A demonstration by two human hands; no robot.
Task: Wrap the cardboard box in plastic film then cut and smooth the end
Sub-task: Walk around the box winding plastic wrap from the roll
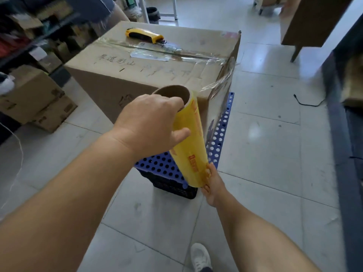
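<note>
A large taped cardboard box stands on a blue perforated crate. A yellow roll of plastic film is held almost upright at the box's near right corner. My left hand grips its top end, fingers hooked into the cardboard core. My right hand holds the bottom end from below. Clear film stretches from the roll along the box's right side. A yellow and black utility knife lies on top of the box, towards the far edge.
Stacked cardboard boxes and dark shelving fill the left. A black cable lies on the tiled floor to the right, near a dark counter. My white shoe is at the bottom. Another person's arm shows behind the box.
</note>
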